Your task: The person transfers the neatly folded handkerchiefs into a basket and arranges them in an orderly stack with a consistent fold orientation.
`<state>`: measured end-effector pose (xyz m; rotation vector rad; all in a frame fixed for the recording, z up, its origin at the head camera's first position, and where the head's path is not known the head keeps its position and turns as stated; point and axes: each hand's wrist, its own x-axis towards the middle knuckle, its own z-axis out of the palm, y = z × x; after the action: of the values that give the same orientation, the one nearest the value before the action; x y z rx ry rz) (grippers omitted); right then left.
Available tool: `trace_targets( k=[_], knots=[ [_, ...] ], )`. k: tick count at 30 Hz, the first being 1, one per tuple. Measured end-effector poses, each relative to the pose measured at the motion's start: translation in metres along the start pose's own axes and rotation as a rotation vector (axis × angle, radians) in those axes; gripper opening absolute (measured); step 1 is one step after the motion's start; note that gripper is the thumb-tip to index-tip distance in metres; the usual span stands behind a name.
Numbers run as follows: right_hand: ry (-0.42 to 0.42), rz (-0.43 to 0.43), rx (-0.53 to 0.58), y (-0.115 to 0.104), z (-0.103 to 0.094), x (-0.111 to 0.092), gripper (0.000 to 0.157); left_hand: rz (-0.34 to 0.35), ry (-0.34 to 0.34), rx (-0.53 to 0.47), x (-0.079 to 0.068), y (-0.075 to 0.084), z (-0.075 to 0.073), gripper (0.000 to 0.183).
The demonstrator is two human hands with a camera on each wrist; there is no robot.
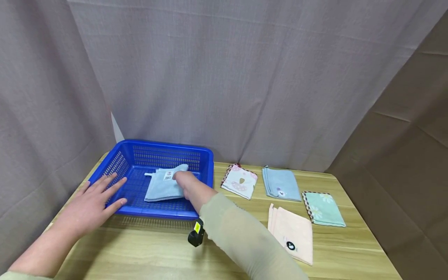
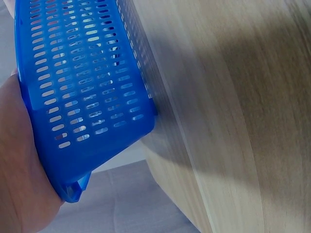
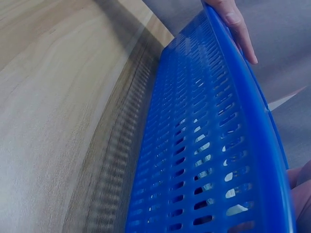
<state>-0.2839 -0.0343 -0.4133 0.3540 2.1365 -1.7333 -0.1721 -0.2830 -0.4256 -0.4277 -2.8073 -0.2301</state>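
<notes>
A folded light blue towel [image 1: 162,188] with a white tag lies inside the blue plastic basket [image 1: 157,212], one corner raised. My right hand [image 1: 190,188] reaches over the basket's near right side and grips the towel at its right edge; most of its fingers are hidden. In the right wrist view, only a bit of that hand [image 3: 302,196] shows behind the basket rim. My left hand [image 1: 89,206] rests on the basket's left rim, fingers spread. The left wrist view has this hand [image 2: 22,165] against the outside of the basket [image 2: 92,155].
Right of the basket, a white patterned towel [image 1: 239,182], a blue towel [image 1: 281,184], a mint green towel [image 1: 325,210] and a peach towel [image 1: 292,229] lie folded on the wooden table [image 1: 140,252]. A grey curtain [image 1: 210,77] hangs behind, with a brown one [image 1: 402,155] at right.
</notes>
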Motion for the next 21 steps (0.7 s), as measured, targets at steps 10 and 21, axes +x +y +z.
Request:
trace_targets(
  k=[10, 21],
  knots=[
    [0.006, -0.006, -0.067, 0.001, -0.002, 0.001, 0.044, 0.000, 0.000, 0.002, 0.000, 0.000, 0.000, 0.064],
    [0.004, -0.034, -0.098, 0.002, -0.002, -0.010, 0.044, -0.006, -0.015, -0.007, 0.000, 0.000, 0.000, 0.065]
  ],
)
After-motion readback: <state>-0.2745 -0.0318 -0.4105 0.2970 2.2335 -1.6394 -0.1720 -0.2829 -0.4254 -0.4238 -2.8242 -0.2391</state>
